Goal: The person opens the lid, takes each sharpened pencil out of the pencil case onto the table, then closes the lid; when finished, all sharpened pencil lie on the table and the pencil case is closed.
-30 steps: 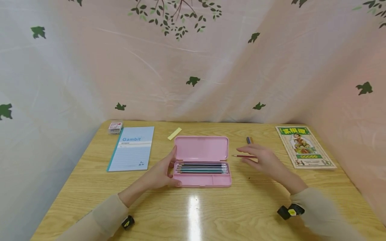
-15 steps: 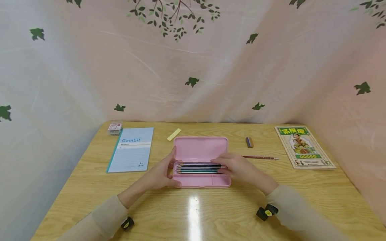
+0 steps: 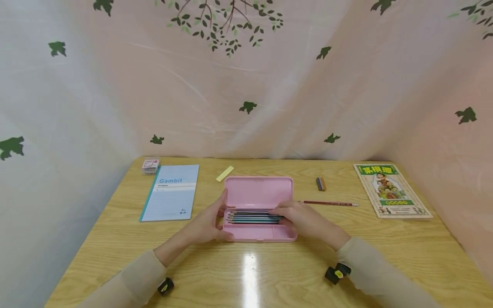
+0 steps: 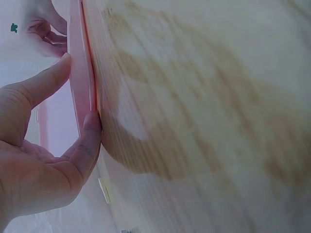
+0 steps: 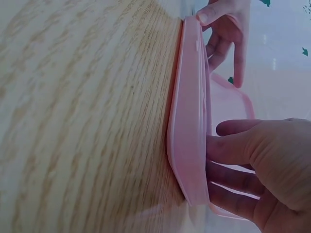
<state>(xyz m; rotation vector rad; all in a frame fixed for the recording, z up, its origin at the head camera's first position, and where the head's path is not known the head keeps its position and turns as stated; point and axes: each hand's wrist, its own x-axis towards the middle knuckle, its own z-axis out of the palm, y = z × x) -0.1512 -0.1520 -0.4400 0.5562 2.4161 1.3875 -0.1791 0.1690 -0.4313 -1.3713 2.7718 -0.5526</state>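
Observation:
A pink pencil case [image 3: 259,191] lies with its lid raised in the head view. Several dark and green pencils [image 3: 254,217] lie side by side in its long compartment. My left hand [image 3: 206,220] grips the case's left end, thumb [image 4: 90,126] at the front side and fingers toward the back. The fingers of my right hand [image 3: 308,220] reach into the right end of the case, over the pencils' ends. Its fingertips are hidden behind the case wall in the right wrist view, so a hold on a pencil cannot be made out.
A red pencil [image 3: 329,203] lies right of the case, a dark-and-brown eraser [image 3: 321,184] behind it. A comic book [image 3: 390,190] is at far right. On the left are a blue notebook [image 3: 170,192] and a small box [image 3: 150,167]; a yellow strip [image 3: 225,173] lies behind the case.
My right hand has moved left from the red pencil into the case's right end, leaving that pencil on the table. My left hand keeps its grip on the case.

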